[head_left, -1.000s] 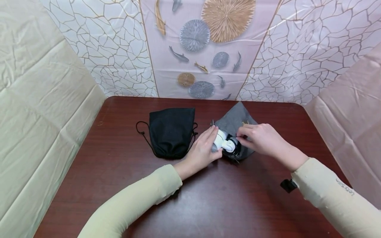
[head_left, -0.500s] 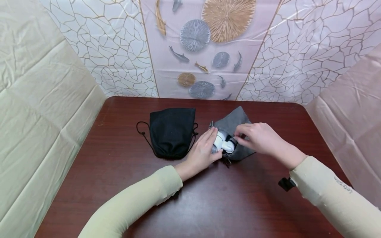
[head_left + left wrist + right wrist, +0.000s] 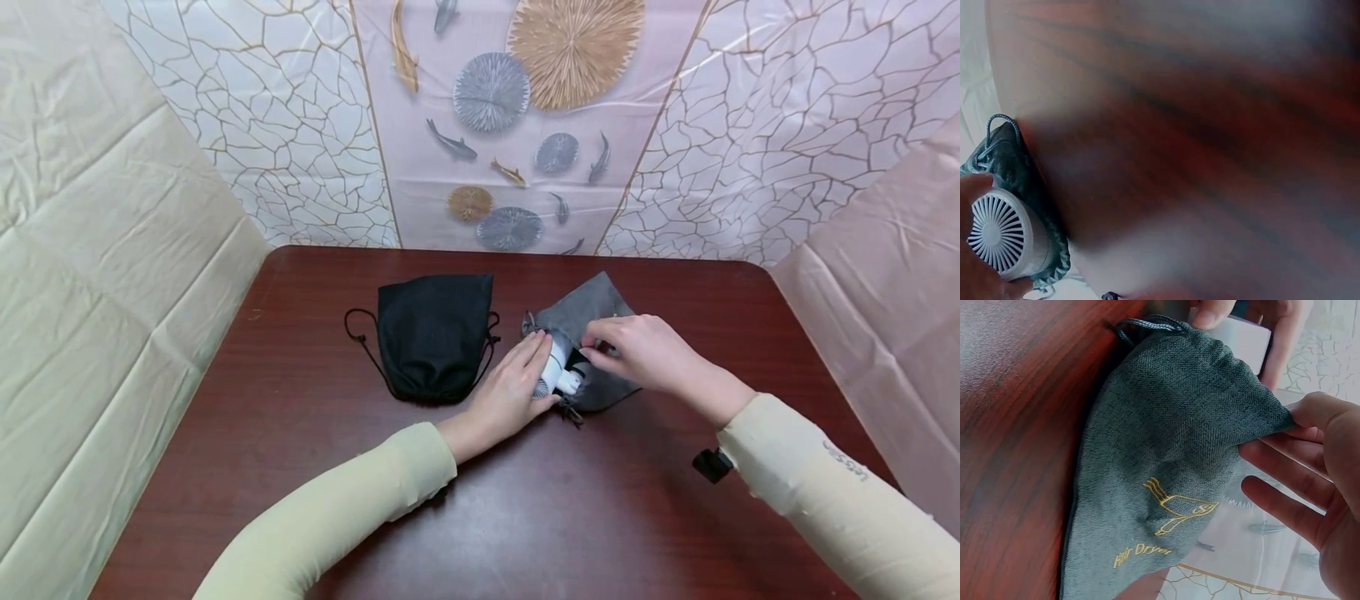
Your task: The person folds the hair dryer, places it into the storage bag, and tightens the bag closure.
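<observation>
A grey drawstring bag [image 3: 581, 308] lies on the table, printed "Hair Dryer" with a gold dryer picture [image 3: 1179, 509] in the right wrist view. Part of a white hair dryer [image 3: 553, 367] sits in the bag's mouth; the rest is hidden by cloth. My left hand [image 3: 510, 379] holds the dryer's body between thumb and fingers. Its round slotted grille [image 3: 997, 234] faces out of the bag in the left wrist view. With thumb and forefinger, my right hand [image 3: 637, 350] pinches the rim of the bag's mouth, the other fingers loosely extended.
A black drawstring bag [image 3: 435, 333] lies flat to the left of the grey one, its cords spread out. The dark red wooden table [image 3: 540, 517] meets a patterned backdrop [image 3: 300, 125] at its far edge, with cloth sheets on both sides.
My right hand has moved slightly left, drawing the grey bag's rim over the dryer. Less of the dryer's white handle end and black cord shows now. The left hand stays nearly in place.
</observation>
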The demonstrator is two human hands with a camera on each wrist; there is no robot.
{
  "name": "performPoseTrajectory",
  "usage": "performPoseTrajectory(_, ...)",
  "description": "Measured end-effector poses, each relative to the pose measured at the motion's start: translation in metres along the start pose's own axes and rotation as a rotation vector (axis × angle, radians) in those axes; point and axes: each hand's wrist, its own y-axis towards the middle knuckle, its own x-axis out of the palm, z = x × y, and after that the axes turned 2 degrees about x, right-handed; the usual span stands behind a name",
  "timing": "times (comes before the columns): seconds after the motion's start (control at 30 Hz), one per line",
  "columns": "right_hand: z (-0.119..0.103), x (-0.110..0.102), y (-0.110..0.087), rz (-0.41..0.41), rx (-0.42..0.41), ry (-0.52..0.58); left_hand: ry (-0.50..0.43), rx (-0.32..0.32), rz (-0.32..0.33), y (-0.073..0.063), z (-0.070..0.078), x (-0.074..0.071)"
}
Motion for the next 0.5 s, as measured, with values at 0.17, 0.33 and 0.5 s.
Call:
performPoseTrajectory(0.17, 0.000, 0.001, 0.000, -0.043, 0.034, 0.011, 0.046, -0.017, 0.003, -0.002, -0.004, -0.004)
performPoseTrajectory(0.33, 0.004, 0.002, 0.000, -0.034, 0.055, 0.049, 0.088, -0.092, 0.055, -0.003, -0.012, -0.010)
performPoseTrajectory(0.5, 0.006, 0.002, -0.001, -0.032, 0.091, 0.088, 0.125, -0.196, 0.028, -0.007, -0.020, -0.013)
